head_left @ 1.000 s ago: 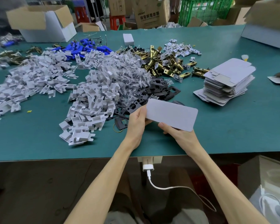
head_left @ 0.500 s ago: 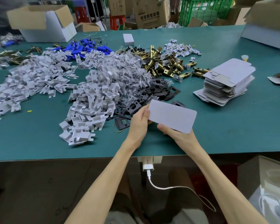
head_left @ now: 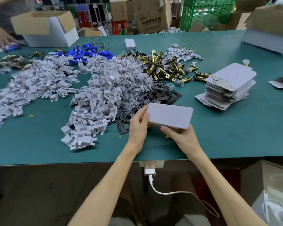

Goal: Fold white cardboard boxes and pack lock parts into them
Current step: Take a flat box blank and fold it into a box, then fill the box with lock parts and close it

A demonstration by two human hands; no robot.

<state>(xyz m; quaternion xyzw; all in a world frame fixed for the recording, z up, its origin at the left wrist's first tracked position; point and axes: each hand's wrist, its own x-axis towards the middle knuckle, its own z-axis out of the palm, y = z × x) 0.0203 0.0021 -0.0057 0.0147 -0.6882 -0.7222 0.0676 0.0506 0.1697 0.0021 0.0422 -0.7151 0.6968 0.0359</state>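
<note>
Front-centre of counter: white box [head_left: 169,117], closed, broad face up, held just above the surface and tilted a little.
Left hand [head_left: 138,128]: grips the box's left end, thumb on the top face, fingers curled underneath.
Right hand [head_left: 181,136]: holds the near long edge, thumb pressed to the side wall, fingers curled below and mostly hidden.
Counter [head_left: 219,136]: teal mat, full width of view, near edge just behind the forearms.
Behind box: black plates [head_left: 163,93] in a loose heap, partly hidden by the box's far edge.
Left of box: white clips [head_left: 95,108] piled close to the left hand; yellow rubber band [head_left: 119,132] lies beside the pile.
Further left: second clip pile [head_left: 31,85], apart from the first.
Mid counter: clear bagged parts [head_left: 131,75], then brass latches [head_left: 163,67] and blue parts [head_left: 88,52] behind.
Right: stack of flat blanks [head_left: 230,85], well apart from the box.
Far edge: small white box [head_left: 130,44]; open carton [head_left: 47,28] at far left, another person's hand [head_left: 2,39] beside it, blurred.
Room: brown cartons [head_left: 151,15], green crate [head_left: 206,12], red stools [head_left: 119,26] past the counter.
Under counter edge: white plug [head_left: 149,172] with cable [head_left: 178,193] trailing right.
In the way: plates and clips crowd the box's left and rear.
</note>
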